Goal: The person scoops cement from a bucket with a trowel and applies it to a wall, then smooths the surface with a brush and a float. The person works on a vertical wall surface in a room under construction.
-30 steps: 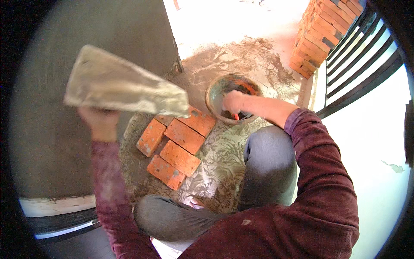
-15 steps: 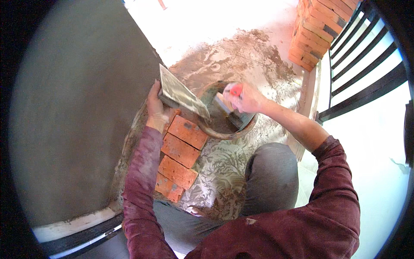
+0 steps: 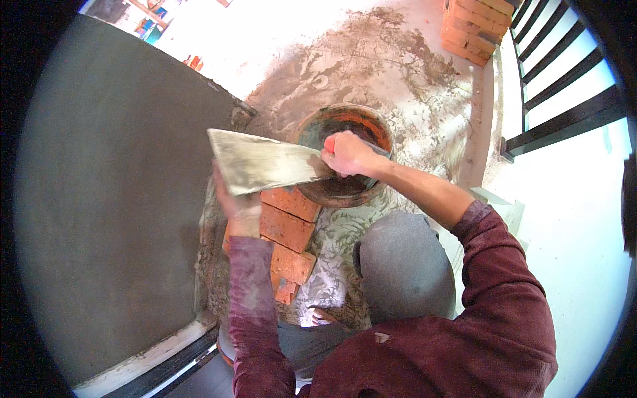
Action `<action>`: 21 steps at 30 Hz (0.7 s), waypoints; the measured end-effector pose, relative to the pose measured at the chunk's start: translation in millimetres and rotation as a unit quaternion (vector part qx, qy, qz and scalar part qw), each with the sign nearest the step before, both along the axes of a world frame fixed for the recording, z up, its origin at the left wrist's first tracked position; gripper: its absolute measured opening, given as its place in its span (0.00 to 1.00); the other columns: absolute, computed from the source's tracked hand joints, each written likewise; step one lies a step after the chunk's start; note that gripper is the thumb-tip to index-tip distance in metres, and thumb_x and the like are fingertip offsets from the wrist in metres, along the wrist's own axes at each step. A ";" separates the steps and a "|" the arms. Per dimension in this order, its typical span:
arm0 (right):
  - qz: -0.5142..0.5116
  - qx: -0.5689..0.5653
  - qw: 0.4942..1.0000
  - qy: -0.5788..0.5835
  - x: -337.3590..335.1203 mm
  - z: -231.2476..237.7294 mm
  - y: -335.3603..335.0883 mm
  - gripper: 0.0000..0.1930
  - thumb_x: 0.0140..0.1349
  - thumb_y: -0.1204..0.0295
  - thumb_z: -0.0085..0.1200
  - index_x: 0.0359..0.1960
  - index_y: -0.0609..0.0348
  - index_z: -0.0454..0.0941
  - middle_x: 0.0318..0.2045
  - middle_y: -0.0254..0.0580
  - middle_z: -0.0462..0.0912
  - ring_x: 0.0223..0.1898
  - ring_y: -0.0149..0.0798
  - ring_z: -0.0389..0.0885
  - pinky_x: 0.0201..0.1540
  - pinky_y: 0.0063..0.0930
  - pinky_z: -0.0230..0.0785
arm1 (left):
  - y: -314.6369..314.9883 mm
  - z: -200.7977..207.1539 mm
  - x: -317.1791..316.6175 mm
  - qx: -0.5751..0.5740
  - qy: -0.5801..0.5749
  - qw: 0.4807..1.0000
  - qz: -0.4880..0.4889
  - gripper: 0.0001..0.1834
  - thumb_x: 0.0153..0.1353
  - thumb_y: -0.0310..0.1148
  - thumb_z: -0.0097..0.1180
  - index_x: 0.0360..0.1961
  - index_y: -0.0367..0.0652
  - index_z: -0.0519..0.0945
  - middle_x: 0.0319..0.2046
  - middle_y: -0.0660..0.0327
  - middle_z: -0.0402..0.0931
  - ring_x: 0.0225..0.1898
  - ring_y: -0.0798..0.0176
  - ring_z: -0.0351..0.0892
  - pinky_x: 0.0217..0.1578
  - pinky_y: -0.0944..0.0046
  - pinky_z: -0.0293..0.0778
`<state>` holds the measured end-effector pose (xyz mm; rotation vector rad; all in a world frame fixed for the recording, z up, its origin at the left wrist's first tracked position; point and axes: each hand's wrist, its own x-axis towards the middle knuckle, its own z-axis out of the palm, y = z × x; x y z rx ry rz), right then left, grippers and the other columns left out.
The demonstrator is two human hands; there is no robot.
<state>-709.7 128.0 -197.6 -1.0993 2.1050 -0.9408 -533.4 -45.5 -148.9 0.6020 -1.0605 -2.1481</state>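
Observation:
My left hand (image 3: 229, 196) grips the left end of a long, pale mortar board (image 3: 265, 159) from behind and below, its fingers partly hidden. The board is held tilted, its broad face smeared with wet grey mortar. My right hand (image 3: 350, 154) is closed around the red handle of a trowel (image 3: 330, 142) at the board's right end. Most of the trowel's blade is hidden by the hand and the board. Below both hands stands a round mortar tub (image 3: 378, 119), its inside coated orange and grey. Whether the trowel touches the board, I cannot tell.
Red bricks (image 3: 286, 229) lie in a row beside the tub, under my left forearm. A grey plastered wall (image 3: 119, 199) rises at the left. Stacked bricks (image 3: 468, 40) and a black railing (image 3: 564, 123) are at the far right. Mortar smears cover the floor (image 3: 391, 46).
My right hand has lifted the trowel out of the tub and brought it left to the board's end. The board has swung to nearly level across the tub's near left side.

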 end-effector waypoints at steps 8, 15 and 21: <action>-0.018 -0.176 0.981 -0.077 -11.1 120.4 5.0 0.18 0.66 0.64 0.49 0.19 0.59 0.75 0.13 0.37 0.79 0.14 0.29 0.77 0.21 0.27 0.70 | -27.8 -46.0 20.2 0.054 0.026 0.998 -0.023 0.28 0.69 0.48 0.40 0.63 0.42 0.68 0.60 0.53 0.70 0.59 0.51 0.73 0.59 0.48 0.71; 0.006 0.038 0.996 -0.082 -21.9 21.5 -2.4 0.20 0.64 0.68 0.48 0.13 0.61 0.72 0.12 0.38 0.78 0.12 0.29 0.74 0.18 0.27 0.68 | -24.1 -16.3 14.2 -0.011 0.032 0.996 -0.087 0.31 0.70 0.52 0.38 0.66 0.43 0.65 0.61 0.52 0.69 0.61 0.51 0.71 0.59 0.47 0.71; -0.048 -0.064 0.991 -0.107 -9.5 102.4 19.5 0.14 0.67 0.65 0.46 0.26 0.61 0.75 0.16 0.37 0.79 0.15 0.29 0.76 0.18 0.24 0.68 | -9.2 7.1 1.6 -0.035 -0.032 0.997 0.059 0.30 0.70 0.53 0.42 0.63 0.42 0.67 0.56 0.52 0.72 0.56 0.52 0.74 0.53 0.48 0.75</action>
